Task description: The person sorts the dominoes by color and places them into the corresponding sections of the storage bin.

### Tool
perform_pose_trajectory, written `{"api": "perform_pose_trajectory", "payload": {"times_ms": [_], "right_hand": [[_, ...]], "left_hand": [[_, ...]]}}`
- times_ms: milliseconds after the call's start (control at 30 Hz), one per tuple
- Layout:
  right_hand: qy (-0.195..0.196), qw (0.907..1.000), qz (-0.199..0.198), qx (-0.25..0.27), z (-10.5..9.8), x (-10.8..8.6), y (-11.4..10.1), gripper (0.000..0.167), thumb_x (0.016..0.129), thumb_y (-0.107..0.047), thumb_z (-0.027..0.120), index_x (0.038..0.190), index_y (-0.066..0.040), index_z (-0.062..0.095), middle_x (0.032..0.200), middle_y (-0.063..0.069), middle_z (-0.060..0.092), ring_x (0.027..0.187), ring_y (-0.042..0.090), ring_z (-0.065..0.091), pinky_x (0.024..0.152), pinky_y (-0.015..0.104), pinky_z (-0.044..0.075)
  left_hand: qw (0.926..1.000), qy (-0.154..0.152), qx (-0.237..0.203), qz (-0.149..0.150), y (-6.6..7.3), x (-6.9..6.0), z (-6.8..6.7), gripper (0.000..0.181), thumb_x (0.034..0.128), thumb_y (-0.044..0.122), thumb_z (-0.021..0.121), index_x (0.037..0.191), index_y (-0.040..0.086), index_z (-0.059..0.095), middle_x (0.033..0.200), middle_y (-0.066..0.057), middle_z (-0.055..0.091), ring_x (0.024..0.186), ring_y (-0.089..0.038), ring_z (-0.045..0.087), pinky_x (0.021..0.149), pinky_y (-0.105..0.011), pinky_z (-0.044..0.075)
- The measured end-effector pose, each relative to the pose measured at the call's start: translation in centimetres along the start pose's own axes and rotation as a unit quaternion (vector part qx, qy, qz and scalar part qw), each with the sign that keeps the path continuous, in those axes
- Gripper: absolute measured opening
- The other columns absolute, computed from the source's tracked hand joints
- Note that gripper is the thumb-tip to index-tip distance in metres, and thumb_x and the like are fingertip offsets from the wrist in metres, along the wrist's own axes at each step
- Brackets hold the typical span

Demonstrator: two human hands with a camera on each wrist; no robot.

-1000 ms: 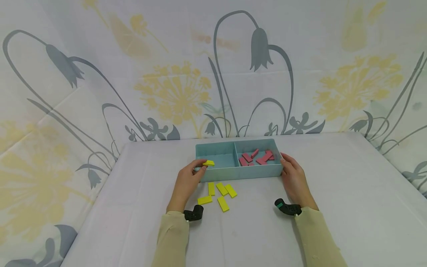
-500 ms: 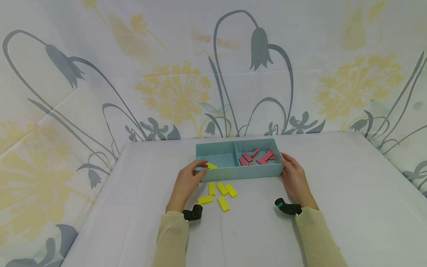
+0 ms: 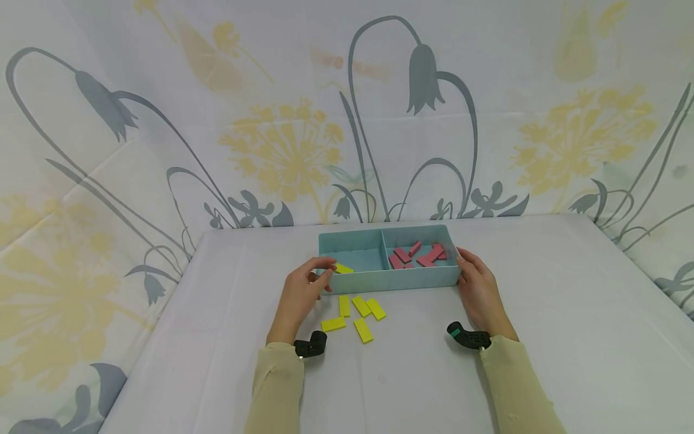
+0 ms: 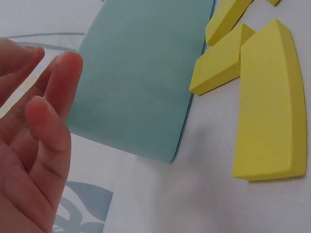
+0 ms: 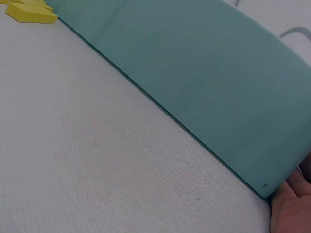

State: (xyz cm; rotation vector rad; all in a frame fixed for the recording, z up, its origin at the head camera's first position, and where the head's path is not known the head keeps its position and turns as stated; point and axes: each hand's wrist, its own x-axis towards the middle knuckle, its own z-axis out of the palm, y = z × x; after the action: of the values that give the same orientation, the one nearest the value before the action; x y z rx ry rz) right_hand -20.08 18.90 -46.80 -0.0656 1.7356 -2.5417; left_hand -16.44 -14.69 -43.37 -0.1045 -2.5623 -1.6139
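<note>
A pale blue-green two-compartment box [image 3: 390, 280] stands on the table. My left hand [image 3: 299, 295] hovers at its left front corner, fingers loosely bent and holding nothing; the left wrist view shows the fingers [image 4: 48, 126] apart from the box wall. In the left compartment lies a yellow block [image 3: 344, 269], partly hidden by the front wall and fingertips. Several pinkish-red blocks [image 3: 402, 255] fill part of the right compartment. My right hand [image 3: 478, 294] grips the box's right end, thumb near the rim; its fingers are mostly out of sight in the right wrist view.
Several flat yellow blocks [image 3: 363, 330] lie loose on the white tablecloth [image 3: 406, 386] in front of the box, between my forearms. A patterned cloth [image 3: 303, 72] hangs behind the table's far edge.
My left hand has let go of a yellow block, which now lies in the left compartment, and has drawn back slightly to the left. The right hand and box stay put.
</note>
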Motion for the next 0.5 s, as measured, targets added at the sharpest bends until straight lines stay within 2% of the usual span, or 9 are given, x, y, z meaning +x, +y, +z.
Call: {"api": "perform_pose_trajectory", "payload": {"times_ms": [100, 200, 367, 500], "right_hand": [[-0.007, 0.9999, -0.003, 0.008, -0.01, -0.07, -0.06, 0.056, 0.094, -0.026, 0.044, 0.14, -0.004, 0.019, 0.144, 0.01, 0.013, 0.131, 0.021, 0.017, 0.107, 0.031, 0.017], [-0.008, 0.9999, -0.004, 0.008, -0.01, -0.11, -0.06, 0.057, 0.094, -0.026, 0.044, 0.14, -0.003, 0.019, 0.144, 0.011, 0.013, 0.131, 0.022, 0.016, 0.107, 0.031, 0.017], [-0.005, 1.0, -0.004, 0.007, -0.03, -0.06, 0.01, 0.057, 0.094, -0.027, 0.044, 0.14, -0.003, 0.02, 0.144, 0.01, 0.014, 0.131, 0.022, 0.017, 0.107, 0.03, 0.019], [-0.005, 0.9999, -0.007, 0.008, -0.06, 0.01, 0.04, 0.056, 0.094, -0.026, 0.044, 0.139, -0.003, 0.02, 0.144, 0.01, 0.014, 0.131, 0.022, 0.017, 0.107, 0.029, 0.019]], "left_hand": [[0.9999, -0.006, -0.011, 0.0, 0.05, -0.05, -0.07, 0.02, 0.0868, 0.032, 0.057, 0.107, 0.031, 0.061, 0.095, 0.006, 0.062, 0.063, -0.03, 0.058, 0.046, -0.032, 0.045], [0.9995, -0.025, -0.015, -0.006, 0.14, -0.14, -0.13, 0.021, 0.0871, 0.033, 0.056, 0.106, 0.027, 0.061, 0.091, 0.004, 0.062, 0.063, -0.03, 0.058, 0.045, -0.034, 0.045], [0.9965, -0.08, -0.018, -0.016, 0.26, -0.33, -0.22, 0.026, 0.0864, 0.038, 0.056, 0.097, 0.016, 0.063, 0.085, -0.003, 0.063, 0.071, -0.026, 0.061, 0.053, -0.034, 0.049], [0.9926, -0.12, 0.009, -0.015, 0.38, -0.41, -0.33, 0.029, 0.0875, 0.04, 0.053, 0.091, 0.012, 0.063, 0.082, -0.004, 0.062, 0.074, -0.022, 0.06, 0.06, -0.033, 0.051]]}}
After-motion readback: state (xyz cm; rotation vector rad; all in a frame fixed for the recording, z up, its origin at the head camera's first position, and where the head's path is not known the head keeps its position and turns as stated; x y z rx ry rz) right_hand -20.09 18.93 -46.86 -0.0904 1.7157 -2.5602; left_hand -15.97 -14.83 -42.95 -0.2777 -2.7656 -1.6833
